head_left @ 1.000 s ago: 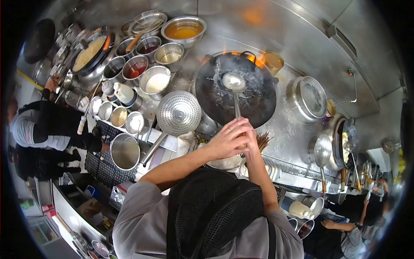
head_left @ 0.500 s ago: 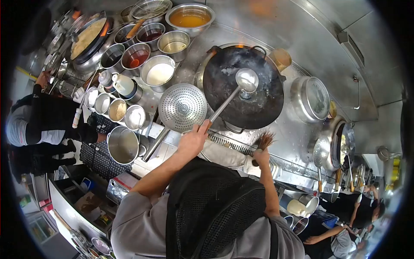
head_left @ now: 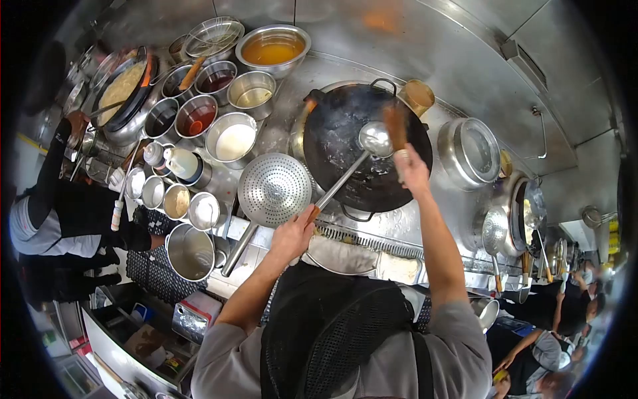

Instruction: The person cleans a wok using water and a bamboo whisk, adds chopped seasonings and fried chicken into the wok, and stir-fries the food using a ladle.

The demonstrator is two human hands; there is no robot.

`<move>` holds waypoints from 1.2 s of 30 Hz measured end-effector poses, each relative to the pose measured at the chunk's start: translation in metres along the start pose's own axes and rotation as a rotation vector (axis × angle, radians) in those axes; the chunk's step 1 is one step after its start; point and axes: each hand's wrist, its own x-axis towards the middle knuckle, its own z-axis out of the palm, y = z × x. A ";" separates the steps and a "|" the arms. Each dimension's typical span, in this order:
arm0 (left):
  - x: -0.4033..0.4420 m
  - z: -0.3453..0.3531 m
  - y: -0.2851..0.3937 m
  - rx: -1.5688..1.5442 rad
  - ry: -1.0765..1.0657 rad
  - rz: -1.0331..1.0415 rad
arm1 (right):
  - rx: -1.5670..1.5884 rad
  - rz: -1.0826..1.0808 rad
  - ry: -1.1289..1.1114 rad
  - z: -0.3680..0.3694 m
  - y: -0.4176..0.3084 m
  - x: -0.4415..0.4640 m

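When sighting from the central wok (head_left: pixel 339 123), find the ladle (head_left: pixel 345 177) slanting across with long axis running from near left to the bowl over the wok's interior. Note left hand (head_left: pixel 291 237) at near left of the wok, wrapped round the ladle's handle end. Note right hand (head_left: pixel 413 170) above the wok's right part, clenched about a brush (head_left: pixel 395 126), blurred, pointing toward the wok's far edge. Find brush just right of the ladle's bowl; cannot confirm contact. Rate right hand nearer to the wok's middle. Count one ladle; one brush; one perforated strainer (head_left: pixel 274 189), just left of the wok; four small cups (head_left: pixel 203 226), farther left; one amber-liquid bowl (head_left: pixel 290 68), beyond far left.
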 end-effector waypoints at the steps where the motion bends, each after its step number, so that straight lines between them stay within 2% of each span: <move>1: -0.002 -0.005 0.002 -0.004 0.018 0.002 | -0.124 0.020 -0.147 0.011 0.000 0.018; 3: -0.011 -0.027 0.010 0.035 0.006 0.004 | -0.974 -0.237 -0.143 0.020 0.022 0.054; 5: -0.018 -0.040 0.010 0.004 0.072 0.054 | -1.129 -0.208 0.073 -0.001 0.007 0.068; 6: -0.020 -0.043 0.011 0.008 0.055 0.062 | -1.058 -0.318 0.140 -0.009 0.005 0.068; 7: -0.019 -0.045 0.013 -0.010 0.056 0.052 | -1.053 -0.307 0.145 -0.006 0.005 0.063; 9: -0.015 -0.047 0.015 -0.026 0.052 0.057 | -0.613 -0.269 0.397 0.007 0.001 0.051; 10: -0.012 -0.048 0.013 -0.091 0.068 0.074 | -0.557 -0.337 0.379 0.016 0.016 0.058; 11: -0.012 -0.050 0.012 -0.156 0.072 0.095 | -0.490 -0.396 0.180 0.021 0.033 0.067; 12: -0.012 -0.055 0.014 -0.243 0.032 0.079 | -0.793 -0.305 -0.171 0.012 0.003 0.046; 13: -0.011 -0.071 0.030 -0.282 -0.041 0.009 | -0.893 -0.316 -0.243 0.017 0.016 0.051; 14: -0.011 -0.070 0.022 -0.309 -0.050 0.034 | -0.947 -0.346 -0.137 0.017 0.026 0.061; 15: -0.013 -0.068 0.016 -0.336 -0.059 0.052 | -1.002 -0.278 -0.052 0.007 0.012 0.063; 16: -0.012 -0.063 0.020 -0.333 -0.092 0.086 | -1.012 -0.282 -0.017 0.001 0.011 0.068; 18: -0.009 -0.063 0.027 -0.257 -0.063 0.002 | -1.004 -0.222 0.005 0.008 -0.003 0.050; 19: -0.007 -0.062 0.030 -0.250 -0.084 0.026 | -0.880 -0.133 -0.065 0.021 0.007 0.056; 21: -0.003 -0.059 0.036 0.072 0.007 0.154 | -0.476 0.035 -0.290 0.014 -0.010 0.027; 22: -0.003 -0.057 0.031 0.072 0.053 0.199 | -0.262 0.157 -0.393 0.008 -0.013 0.020; 23: -0.004 -0.058 0.029 0.072 0.041 0.221 | -0.232 0.136 -0.420 -0.003 -0.014 0.013; 24: -0.007 -0.061 0.028 0.107 0.039 0.191 | -0.220 0.145 -0.405 -0.006 -0.004 0.023; 26: -0.011 -0.068 0.029 0.150 -0.003 0.141 | -1.018 -0.169 -0.068 -0.003 0.025 0.050; 29: -0.005 -0.060 0.027 0.022 0.003 0.210 | -0.798 -0.191 0.290 -0.006 0.027 0.058; 30: -0.006 -0.054 0.018 -0.007 -0.034 0.174 | -0.797 -0.193 0.292 -0.008 0.022 0.051; 31: -0.007 -0.053 0.022 -0.004 -0.039 0.173 | -0.645 -0.224 0.337 -0.011 0.012 0.032; 32: -0.008 -0.051 0.029 -0.154 -0.087 0.073 | -0.492 -0.250 0.378 -0.010 0.009 0.020; 33: -0.011 -0.051 0.035 -0.302 -0.134 -0.029 | -0.419 -0.269 0.290 -0.004 0.011 0.017; 35: -0.013 -0.056 0.045 -0.314 -0.154 -0.042 | -0.691 -0.275 -0.168 -0.003 0.007 0.020; 36: -0.012 -0.057 0.048 -0.332 -0.167 -0.048 | -0.746 -0.282 -0.213 0.013 0.025 0.035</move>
